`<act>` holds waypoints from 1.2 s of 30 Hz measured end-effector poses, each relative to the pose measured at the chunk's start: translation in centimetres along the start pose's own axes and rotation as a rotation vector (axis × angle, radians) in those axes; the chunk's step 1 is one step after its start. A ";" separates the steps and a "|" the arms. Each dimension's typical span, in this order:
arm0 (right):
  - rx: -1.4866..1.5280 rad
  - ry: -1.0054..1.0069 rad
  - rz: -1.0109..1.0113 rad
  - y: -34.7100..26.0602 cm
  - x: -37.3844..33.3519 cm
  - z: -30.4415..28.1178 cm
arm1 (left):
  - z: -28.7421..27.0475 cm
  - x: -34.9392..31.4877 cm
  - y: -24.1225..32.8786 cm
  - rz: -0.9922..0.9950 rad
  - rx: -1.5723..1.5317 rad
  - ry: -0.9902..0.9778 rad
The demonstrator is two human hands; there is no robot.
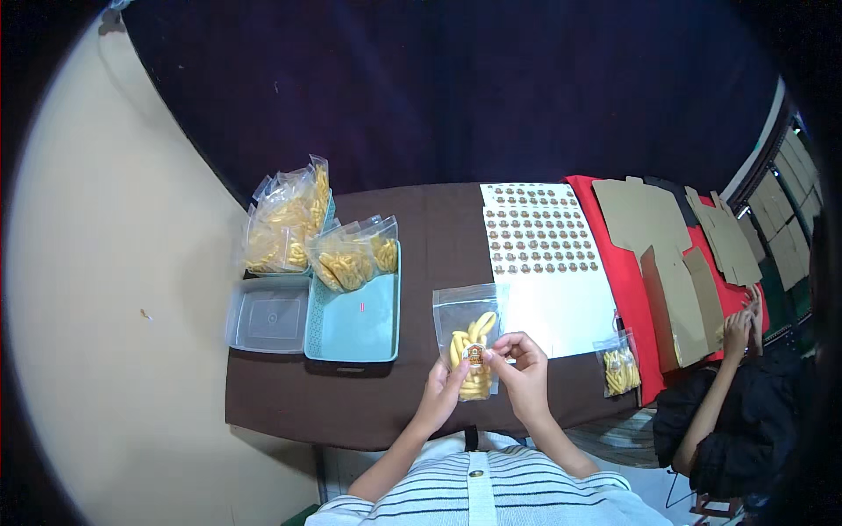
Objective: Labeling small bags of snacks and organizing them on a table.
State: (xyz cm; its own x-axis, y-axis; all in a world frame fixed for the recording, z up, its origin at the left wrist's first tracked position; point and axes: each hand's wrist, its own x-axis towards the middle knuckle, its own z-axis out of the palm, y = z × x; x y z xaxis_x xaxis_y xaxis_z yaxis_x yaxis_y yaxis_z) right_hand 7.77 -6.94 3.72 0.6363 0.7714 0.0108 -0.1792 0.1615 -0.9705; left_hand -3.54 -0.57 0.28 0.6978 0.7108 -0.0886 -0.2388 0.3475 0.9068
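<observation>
In front of my body, above the table's near edge, I have a clear zip bag [445, 307] of curved yellow snack pieces. My left hand [440, 394] grips its lower left side, thumb on the front. A small brown and white sticker [474, 353] shows on the bag's front, between my two thumbs. At the sticker's right edge, the thumb and finger of my right hand [524, 373] are pinched together. White sticker sheets [544, 241] with rows of small brown stickers lie just beyond, to the right.
On the left, a blue basket [353, 337] holds several filled bags [351, 259], beside a clear plastic container [267, 316] and another pile of bags [285, 223]. At right are a filled bag [620, 366], an open cardboard box [671, 307] on red cloth, and a co-worker's hands [744, 324].
</observation>
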 end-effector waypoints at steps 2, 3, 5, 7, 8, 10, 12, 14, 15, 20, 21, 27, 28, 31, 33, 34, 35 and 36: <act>0.008 0.005 -0.006 0.1 0.0 0.0 | 0.0 -0.1 0.0 -0.004 -0.014 0.008; 0.006 0.007 0.003 0.0 0.0 0.0 | 0.0 -0.1 0.2 -0.024 -0.003 0.004; 0.005 0.011 0.017 0.0 0.0 0.1 | 0.0 -0.1 0.4 -0.047 0.009 0.002; -0.010 0.003 0.004 0.0 0.0 0.1 | 0.0 -0.1 0.1 0.026 0.045 0.003; -0.010 0.005 0.006 0.1 0.0 0.1 | -0.1 0.0 0.0 0.023 0.045 0.003; -0.034 0.008 -0.016 0.3 0.0 0.1 | -0.1 0.0 -0.3 0.023 0.039 0.023; -0.049 0.017 -0.026 0.2 -0.1 0.1 | 0.1 0.0 -0.1 0.024 0.010 0.018; -0.043 0.016 -0.022 0.4 -0.1 0.1 | 0.2 0.0 -0.1 0.025 -0.018 0.013; -0.039 0.013 -0.020 0.4 -0.1 0.2 | 0.2 0.0 -0.2 0.019 -0.023 0.033; 0.008 0.036 -0.029 0.7 -0.2 0.5 | 0.3 -0.1 -0.3 -0.003 -0.030 0.115; 0.010 0.042 -0.030 0.8 -0.2 0.5 | 0.3 -0.1 -0.2 -0.005 -0.029 0.114; -0.011 0.048 -0.069 1.3 -0.2 0.5 | 0.1 -0.1 -0.5 0.047 0.023 0.106; -0.003 0.056 -0.068 1.4 -0.2 0.5 | 0.1 -0.1 -0.5 0.047 0.022 0.107; 0.015 0.064 -0.063 1.3 -0.1 0.7 | 0.0 0.0 -0.4 0.001 -0.001 0.095; -0.011 0.063 -0.065 1.4 -0.1 0.6 | -0.1 0.0 -0.4 0.006 0.013 0.084; -0.016 0.066 -0.079 1.3 -0.1 0.7 | -0.1 0.0 -0.4 0.006 0.011 0.085; -0.021 0.068 -0.093 1.2 -0.1 0.8 | -0.1 0.0 -0.4 0.008 0.006 0.085; -0.043 0.076 -0.124 1.3 -0.1 0.8 | -0.1 0.0 -0.4 0.009 0.000 0.084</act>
State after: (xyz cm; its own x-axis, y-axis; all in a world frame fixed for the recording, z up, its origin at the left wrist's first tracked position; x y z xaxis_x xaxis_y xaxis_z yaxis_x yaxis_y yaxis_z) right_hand 6.82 -6.33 2.62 0.7071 0.6978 0.1144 -0.0646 0.2248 -0.9723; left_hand -3.51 -0.67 -0.09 0.6364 0.7628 -0.1146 -0.2448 0.3406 0.9078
